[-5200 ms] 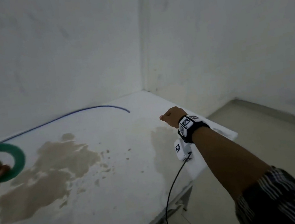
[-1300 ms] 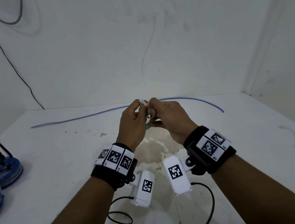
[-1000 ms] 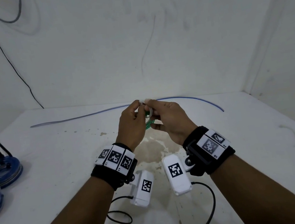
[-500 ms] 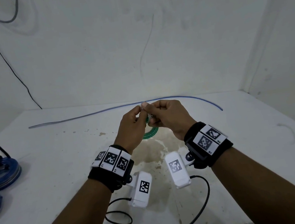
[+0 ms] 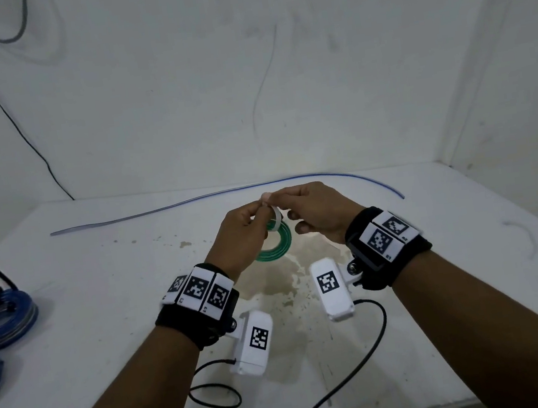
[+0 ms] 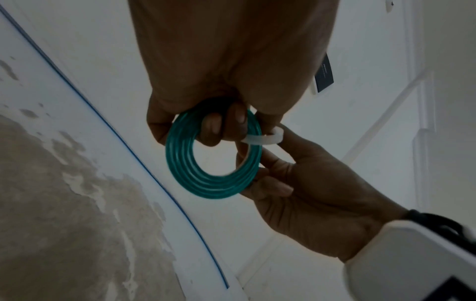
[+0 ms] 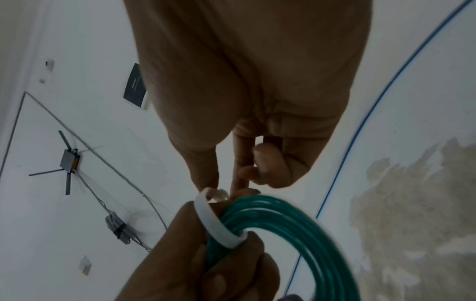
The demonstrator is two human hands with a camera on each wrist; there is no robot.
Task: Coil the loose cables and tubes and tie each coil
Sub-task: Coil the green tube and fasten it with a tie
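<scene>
A small green tube coil point(image 5: 278, 245) hangs between both hands above the table's middle. My left hand point(image 5: 259, 210) grips the coil's top, its fingers hooked through the ring point(image 6: 206, 183). A white zip tie point(image 5: 276, 216) loops around the coil's strands point(image 7: 215, 224). My right hand point(image 5: 290, 208) pinches the tie's end with thumb and forefinger point(image 7: 231, 184), and its other fingers are curled. A long loose blue cable point(image 5: 191, 201) lies along the table's back, near the wall.
Two blue coils point(image 5: 3, 317) with black ties sticking up lie at the left edge of the white table point(image 5: 105, 330). A brown stain spreads under the hands. Black wrist-camera cords point(image 5: 215, 398) trail over the near edge. Walls close the back and right.
Five seconds ago the hands were far apart, the left one holding the coil. They have since met at the centre, and in the last second the coil dropped lower, showing the tie loop.
</scene>
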